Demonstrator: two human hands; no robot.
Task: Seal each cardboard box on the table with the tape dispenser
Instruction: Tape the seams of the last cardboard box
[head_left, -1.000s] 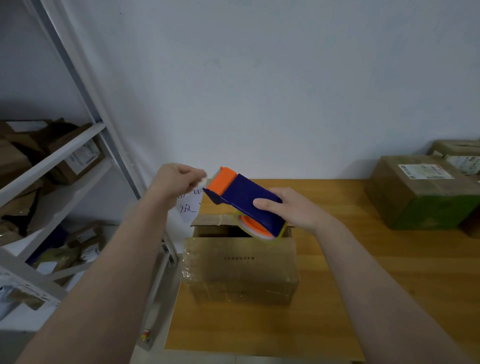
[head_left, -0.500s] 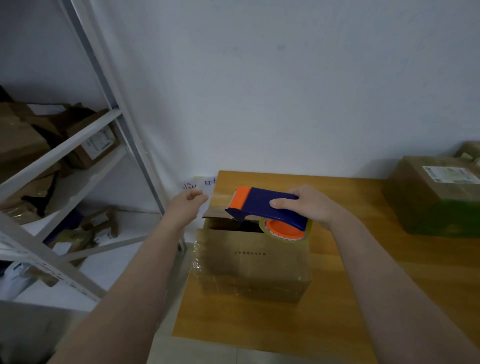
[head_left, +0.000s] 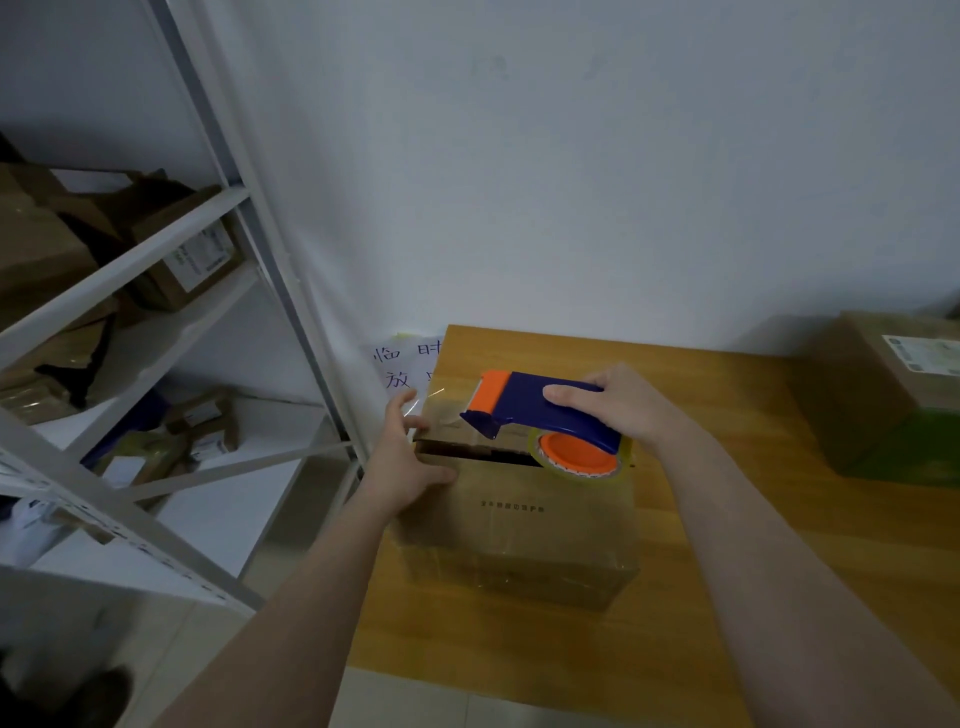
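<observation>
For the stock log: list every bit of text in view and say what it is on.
"临时" above "放", the rest hidden: handwritten sign on the wall.
Printed line on the front of the box: too small to read.
Label on the right box: blurred.
Stickers on the shelf boxes: blurred.

Viewpoint: head-worn, above and behind the left hand (head_left: 402, 467) and right hand (head_left: 623, 410); forearms enter from the bottom edge.
Facing: forward and down, toward the wall (head_left: 571, 182) beyond the hands.
Nearness: close; the cardboard box (head_left: 519, 525) under the hands and the tape dispenser (head_left: 524, 400) in the right hand sit mid-frame.
Width: wide-angle; shelving rack (head_left: 288, 291) left of the left hand.
</observation>
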